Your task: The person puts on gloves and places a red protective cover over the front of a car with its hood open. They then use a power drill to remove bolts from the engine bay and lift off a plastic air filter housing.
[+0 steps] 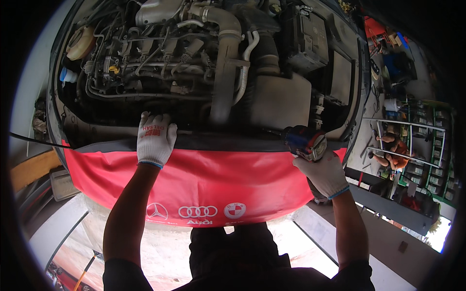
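Observation:
My left hand (156,139), in a white knit glove with red print and a blue cuff, lies on the front edge of the engine bay. Its fingers stretch over the dark front panel and it holds nothing. At the right, my right hand (324,173), gloved the same way, is closed around a blue, black and red cordless drill (305,142). The drill's nose points left along the front panel, below the dusty air filter box (281,101); its tip is hard to make out. A red fender cover (194,169) with printed emblems hangs over the car's front beneath both hands.
The dusty engine (160,58) fills the bay, with a wide intake pipe (226,72), a battery (307,41) and a blue-capped reservoir (68,75). Off to the right, another person (394,151) crouches by a white metal frame (410,124) and green shelving (429,169).

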A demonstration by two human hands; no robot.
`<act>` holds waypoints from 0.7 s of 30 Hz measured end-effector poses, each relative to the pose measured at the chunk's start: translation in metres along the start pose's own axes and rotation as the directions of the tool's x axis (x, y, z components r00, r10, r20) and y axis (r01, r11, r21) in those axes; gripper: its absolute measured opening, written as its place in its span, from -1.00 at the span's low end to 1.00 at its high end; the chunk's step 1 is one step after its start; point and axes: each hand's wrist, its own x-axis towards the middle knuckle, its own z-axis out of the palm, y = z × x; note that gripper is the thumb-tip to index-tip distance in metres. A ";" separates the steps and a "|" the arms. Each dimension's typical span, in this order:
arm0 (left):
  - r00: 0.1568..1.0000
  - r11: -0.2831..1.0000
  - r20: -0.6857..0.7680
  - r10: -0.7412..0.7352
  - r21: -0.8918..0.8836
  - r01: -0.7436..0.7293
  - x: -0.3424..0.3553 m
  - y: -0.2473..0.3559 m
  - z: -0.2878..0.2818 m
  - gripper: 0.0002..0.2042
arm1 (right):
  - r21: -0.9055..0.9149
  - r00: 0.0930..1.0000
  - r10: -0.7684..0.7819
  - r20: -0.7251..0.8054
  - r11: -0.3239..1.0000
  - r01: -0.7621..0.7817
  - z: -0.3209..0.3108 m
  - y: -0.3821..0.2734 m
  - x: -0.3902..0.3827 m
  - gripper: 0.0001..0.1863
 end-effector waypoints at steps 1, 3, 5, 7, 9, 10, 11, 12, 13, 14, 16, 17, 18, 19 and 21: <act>0.999 1.000 0.038 -0.019 0.014 0.018 -0.001 0.001 -0.003 -0.69 | 0.114 1.000 0.009 -0.010 0.993 -0.008 -0.011 0.000 -0.007 -0.55; 0.999 0.997 0.008 -0.035 -0.066 0.035 0.001 0.007 -0.008 -0.67 | 0.001 0.992 0.128 -0.014 0.992 -0.128 -0.026 0.024 -0.017 -0.55; 0.995 0.996 -0.092 -0.024 -0.085 0.016 0.005 0.036 -0.022 -0.69 | -0.064 0.992 0.118 -0.038 0.991 -0.120 -0.037 0.059 -0.022 -0.56; 0.987 0.991 -0.160 0.025 -0.129 -0.046 0.012 0.097 -0.025 -0.66 | -0.023 0.986 0.163 -0.046 0.986 -0.164 -0.041 0.091 -0.020 -0.56; 0.993 0.981 0.021 -0.115 -0.156 0.116 0.011 0.157 -0.011 -0.59 | 0.029 0.985 0.169 -0.011 0.985 -0.169 -0.042 0.121 -0.008 -0.57; 0.981 0.969 0.084 -0.177 -0.162 0.189 0.006 0.178 0.010 -0.57 | 0.054 0.985 0.174 0.016 0.983 -0.175 -0.041 0.137 -0.002 -0.57; 0.964 0.965 0.090 -0.251 -0.055 0.257 0.002 0.196 0.026 -0.50 | 0.075 0.983 0.180 0.046 0.980 -0.183 -0.041 0.153 0.005 -0.57; 0.975 0.974 -0.004 -0.221 -0.045 0.220 -0.003 0.198 0.041 -0.49 | -0.006 0.995 0.093 0.035 0.996 -0.093 -0.039 0.175 0.010 -0.58; 0.978 0.982 -0.096 -0.186 -0.032 0.184 -0.009 0.191 0.052 -0.47 | -0.087 1.000 0.005 0.031 0.996 -0.002 -0.038 0.199 0.015 -0.59; 0.970 0.987 -0.185 -0.157 -0.009 0.158 -0.012 0.191 0.050 -0.46 | -0.068 0.999 -0.041 0.034 0.997 0.044 -0.038 0.209 0.020 -0.60; 0.976 0.977 -0.050 -0.210 -0.038 0.209 -0.012 0.193 0.050 -0.39 | 0.065 0.999 -0.045 0.010 0.997 0.044 -0.039 0.220 0.028 -0.62; 0.978 0.979 -0.055 -0.202 -0.026 0.201 -0.010 0.194 0.053 -0.39 | 0.175 1.000 -0.013 -0.017 0.984 0.016 -0.040 0.219 0.034 -0.63; 0.980 0.981 -0.061 -0.192 -0.014 0.191 -0.009 0.196 0.055 -0.39 | 0.170 1.000 -0.016 0.017 0.985 0.013 -0.041 0.218 0.040 -0.64; 0.980 0.983 -0.072 -0.184 -0.006 0.184 -0.010 0.193 0.056 -0.39 | 0.165 0.999 -0.018 0.050 0.986 0.010 -0.042 0.218 0.045 -0.64; 0.980 0.985 -0.100 -0.174 -0.009 0.174 -0.010 0.196 0.059 -0.38 | 0.157 0.997 -0.015 0.081 0.988 0.003 -0.046 0.223 0.053 -0.65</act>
